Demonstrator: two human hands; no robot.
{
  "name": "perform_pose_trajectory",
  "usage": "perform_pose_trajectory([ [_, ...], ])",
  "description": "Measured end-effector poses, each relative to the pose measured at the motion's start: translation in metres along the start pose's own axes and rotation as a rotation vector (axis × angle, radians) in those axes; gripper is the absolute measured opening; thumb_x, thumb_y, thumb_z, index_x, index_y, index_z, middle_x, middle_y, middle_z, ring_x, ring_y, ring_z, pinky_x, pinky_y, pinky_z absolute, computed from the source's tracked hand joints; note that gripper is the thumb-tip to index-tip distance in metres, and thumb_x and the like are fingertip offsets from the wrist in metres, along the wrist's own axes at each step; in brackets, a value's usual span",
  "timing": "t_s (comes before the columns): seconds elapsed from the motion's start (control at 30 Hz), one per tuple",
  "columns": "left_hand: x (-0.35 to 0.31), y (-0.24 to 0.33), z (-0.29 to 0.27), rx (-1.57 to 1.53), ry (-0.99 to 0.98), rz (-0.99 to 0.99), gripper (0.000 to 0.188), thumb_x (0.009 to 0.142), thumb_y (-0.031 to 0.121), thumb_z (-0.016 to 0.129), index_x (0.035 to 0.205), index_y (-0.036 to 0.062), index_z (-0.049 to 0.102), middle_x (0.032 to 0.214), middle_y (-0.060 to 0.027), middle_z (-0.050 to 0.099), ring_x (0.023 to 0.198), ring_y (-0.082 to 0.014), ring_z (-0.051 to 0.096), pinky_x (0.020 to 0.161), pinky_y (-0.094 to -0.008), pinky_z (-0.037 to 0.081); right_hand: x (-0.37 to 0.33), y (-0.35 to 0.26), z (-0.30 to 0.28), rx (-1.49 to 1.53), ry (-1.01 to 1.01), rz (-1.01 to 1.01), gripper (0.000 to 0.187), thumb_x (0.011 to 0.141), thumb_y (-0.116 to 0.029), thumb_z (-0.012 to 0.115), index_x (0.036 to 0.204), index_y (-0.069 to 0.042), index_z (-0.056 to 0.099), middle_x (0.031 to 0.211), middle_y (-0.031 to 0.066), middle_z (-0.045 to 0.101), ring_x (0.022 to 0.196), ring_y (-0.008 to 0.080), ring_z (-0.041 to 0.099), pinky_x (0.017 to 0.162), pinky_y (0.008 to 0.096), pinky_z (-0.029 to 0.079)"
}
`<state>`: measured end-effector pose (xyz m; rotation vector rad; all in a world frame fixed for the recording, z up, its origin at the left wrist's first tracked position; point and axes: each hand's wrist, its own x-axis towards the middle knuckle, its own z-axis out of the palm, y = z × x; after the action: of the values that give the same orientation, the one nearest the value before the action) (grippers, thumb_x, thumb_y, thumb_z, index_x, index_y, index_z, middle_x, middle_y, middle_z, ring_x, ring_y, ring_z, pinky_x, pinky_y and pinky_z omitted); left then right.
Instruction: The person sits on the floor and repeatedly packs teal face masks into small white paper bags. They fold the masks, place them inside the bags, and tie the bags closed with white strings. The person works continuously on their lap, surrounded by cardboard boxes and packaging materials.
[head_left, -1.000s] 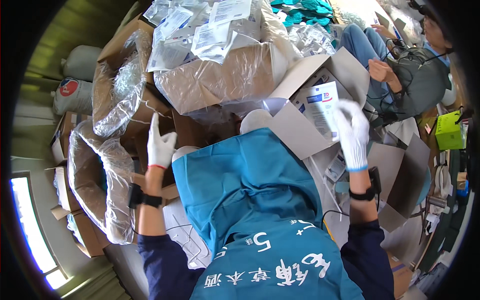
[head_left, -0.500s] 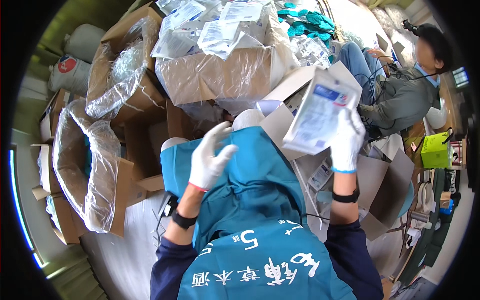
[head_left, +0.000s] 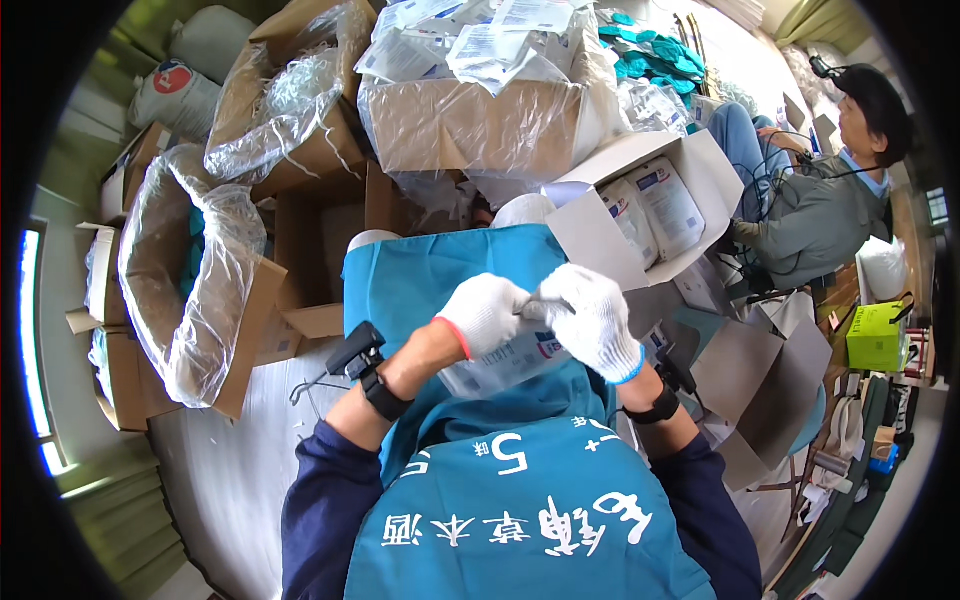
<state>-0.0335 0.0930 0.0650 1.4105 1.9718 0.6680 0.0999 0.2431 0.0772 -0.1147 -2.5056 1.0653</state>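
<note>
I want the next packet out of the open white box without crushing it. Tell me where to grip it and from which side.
Grip the nearer packet by its upper short edge, coming from above through the open top of the white box. The two packets lie flat side by side inside, walled in by the box flaps, so only their faces and top edges are free. Both hands, left and right, now hold another packet.

We note a plastic-lined cardboard box (head_left: 190,275) at left, a large carton heaped with sealed packets (head_left: 480,110) ahead, an open white box (head_left: 640,205) of pouches at right, and a seated person (head_left: 835,195) beyond it.
</note>
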Motion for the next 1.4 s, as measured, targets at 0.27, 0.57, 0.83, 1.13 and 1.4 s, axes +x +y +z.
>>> perform_pose_trajectory([
  [0.27, -0.024, 0.012, 0.032, 0.302, 0.224, 0.054, 0.020, 0.090, 0.022, 0.063, 0.078, 0.0056, 0.062, 0.065, -0.0171, 0.064, 0.060, -0.0346, 0.065, 0.056, -0.0432, 0.051, -0.024, 0.005, 0.030, 0.387, 0.097, 0.367, 0.007, 0.081, -0.003, 0.072, 0.081, -0.003, 0.065, 0.073, 0.0087, 0.064, 0.064, 0.0199, 0.063, 0.061, 0.0309, 0.049],
  [0.57, -0.027, 0.026, 0.023, 0.548, 0.501, 0.636, 0.016, 0.085, 0.022, 0.074, 0.081, 0.0095, 0.064, 0.062, -0.0014, 0.052, 0.053, -0.0162, 0.052, 0.049, -0.0319, 0.040, -0.014, 0.033, 0.074, 0.199, 0.019, 0.573, 0.027, 0.080, -0.027, 0.075, 0.076, -0.003, 0.066, 0.074, 0.0111, 0.068, 0.060, 0.0214, 0.060, 0.061, 0.0337, 0.048],
  [0.83, -0.068, 0.052, -0.013, 0.283, 0.994, 0.366, 0.004, 0.088, 0.007, 0.067, 0.086, 0.0044, 0.070, 0.068, -0.0093, 0.062, 0.055, -0.0261, 0.058, 0.051, -0.0329, 0.046, -0.003, 0.085, 0.102, 1.155, 0.458, 0.863, 0.030, 0.095, -0.027, 0.067, 0.102, 0.001, 0.067, 0.082, 0.0067, 0.064, 0.065, 0.0144, 0.058, 0.057, 0.0303, 0.047],
  [1.13, -0.060, 0.011, -0.001, -0.134, 1.391, -0.048, 0.024, 0.100, 0.018, 0.063, 0.096, -0.0044, 0.069, 0.079, -0.0114, 0.068, 0.069, -0.0147, 0.063, 0.069, -0.0277, 0.052, -0.034, -0.015, 0.068, 1.439, -0.151, 0.533, 0.078, 0.094, -0.028, 0.071, 0.154, -0.003, 0.029, 0.148, 0.0128, 0.045, 0.135, 0.0209, 0.044, 0.114, 0.0367, 0.034],
  [1.4, -0.066, 0.021, -0.033, 0.079, 1.100, 0.079, 0.027, 0.082, 0.010, 0.079, 0.107, 0.0031, 0.072, 0.110, -0.0123, 0.068, 0.102, -0.0247, 0.063, 0.086, -0.0366, 0.051, -0.028, -0.006, 0.062, 0.634, 0.047, 0.314, 0.021, 0.089, 0.001, 0.066, 0.109, -0.003, 0.070, 0.092, 0.0084, 0.072, 0.083, 0.0151, 0.066, 0.079, 0.0294, 0.053],
])
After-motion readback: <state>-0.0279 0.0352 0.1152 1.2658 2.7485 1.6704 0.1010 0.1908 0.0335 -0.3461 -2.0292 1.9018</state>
